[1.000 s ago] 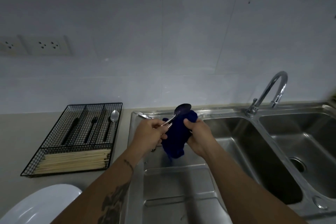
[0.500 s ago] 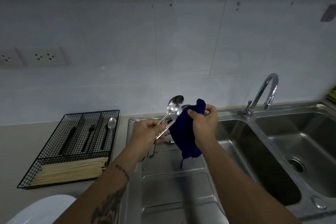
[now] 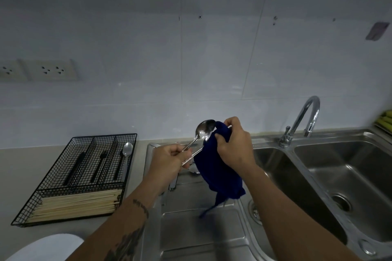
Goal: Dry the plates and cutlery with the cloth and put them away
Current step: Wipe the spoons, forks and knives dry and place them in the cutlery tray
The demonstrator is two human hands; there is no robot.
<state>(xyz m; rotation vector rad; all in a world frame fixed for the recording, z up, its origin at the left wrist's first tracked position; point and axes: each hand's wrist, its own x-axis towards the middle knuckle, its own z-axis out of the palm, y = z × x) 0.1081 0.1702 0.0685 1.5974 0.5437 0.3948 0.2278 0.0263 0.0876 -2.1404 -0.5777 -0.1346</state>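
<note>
Two spoon handles are pinched in the left hand point(image 3: 169, 160), fingers curled round them, so that grip is closed on the cutlery. One spoon point(image 3: 204, 128) sticks up with its shiny bowl in plain sight, just left of the cloth. The second spoon point(image 3: 192, 158) runs under the blue cloth point(image 3: 218, 167), so its bowl is hidden. The right hand point(image 3: 234, 146) has its grip closed on the cloth, bunching it round the top of that second spoon, and the rest of the cloth hangs down over the draining board point(image 3: 191, 229) of the steel sink point(image 3: 318, 176). All of this is held up in the air, above the board, not resting on anything.

Over on the left of the table point(image 3: 12, 176) sits a black wire cutlery tray point(image 3: 84, 178). Its back compartments hold dark-handled pieces point(image 3: 89, 165), too dim to tell what each one is, plus one silver spoon in the rightmost slot point(image 3: 126, 154). The front compartment is packed with pale chopsticks point(image 3: 78, 203) lying sideways. A white plate point(image 3: 46, 247) peeks in at the bottom left corner, partly behind the left forearm. The tap point(image 3: 303, 121) stands behind the divider between the two basins. Something else metal lies on the board behind the cloth, can't make out what.
</note>
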